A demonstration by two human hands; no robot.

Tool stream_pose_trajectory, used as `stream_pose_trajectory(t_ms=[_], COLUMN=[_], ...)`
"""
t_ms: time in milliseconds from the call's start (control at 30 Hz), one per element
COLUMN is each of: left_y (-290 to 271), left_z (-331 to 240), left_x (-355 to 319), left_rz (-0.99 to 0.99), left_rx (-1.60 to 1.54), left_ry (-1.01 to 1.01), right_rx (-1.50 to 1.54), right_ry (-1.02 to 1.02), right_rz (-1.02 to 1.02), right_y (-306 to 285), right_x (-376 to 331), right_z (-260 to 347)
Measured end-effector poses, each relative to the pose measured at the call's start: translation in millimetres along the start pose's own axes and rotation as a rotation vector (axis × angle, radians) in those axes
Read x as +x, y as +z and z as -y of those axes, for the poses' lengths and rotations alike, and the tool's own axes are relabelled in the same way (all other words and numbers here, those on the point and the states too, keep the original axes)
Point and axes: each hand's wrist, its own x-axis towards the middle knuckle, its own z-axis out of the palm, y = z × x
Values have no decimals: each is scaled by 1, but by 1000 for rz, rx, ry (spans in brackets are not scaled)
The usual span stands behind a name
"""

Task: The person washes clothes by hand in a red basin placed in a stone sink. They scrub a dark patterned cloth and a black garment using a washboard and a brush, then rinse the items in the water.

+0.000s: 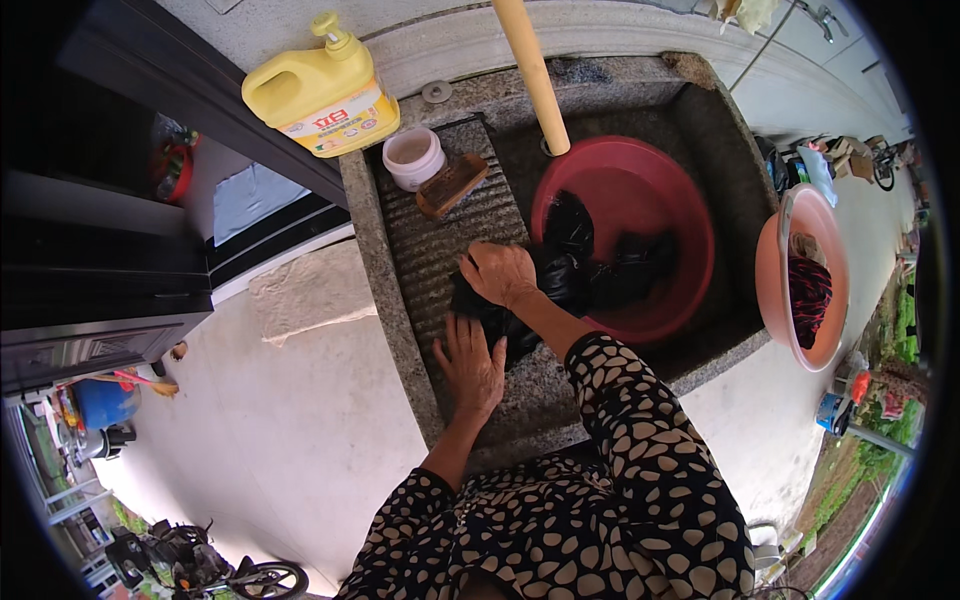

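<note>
Beside a pale wall (pixel 640 25), leaning over a stone sink (pixel 397 300); using a red basin (pixel 650 180) there, probably for containing part of the dark cloth (pixel 562 280); clutching more on a ridged slab (pixel 425 258) with a curled right hand (pixel 500 273), resting a wide, flattened left hand (pixel 472 370) alongside, apparently against slipping.

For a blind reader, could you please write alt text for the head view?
A person's right hand grips black cloth on the ribbed washboard of a stone sink, the left hand flat at the cloth's edge. More lies in a red basin; a brush and pink jar sit nearby.
</note>
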Motion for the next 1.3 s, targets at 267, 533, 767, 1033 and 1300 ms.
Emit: stream_pose_trajectory(t_ms=[267,533,767,1033,1300], left_y=[2,-26,-38,-47,-53], left_z=[2,-30,-26,-32,-57], left_x=[0,-40,-63,-43,64], left_rz=[-308,-206,-98,97,-283], left_rx=[-189,-321,-184,-314,-80], left_ry=[115,112,-14,-346,-86], right_rx=[796,-17,950,-166,-342], right_ry=[610,470,797,755,189], right_rz=[-502,376,-42,-31,432], right_y=[-7,-11,-142,-142,-32], right_x=[49,-49,18,15,-35], right_z=[-78,-182,-202,-267,-203])
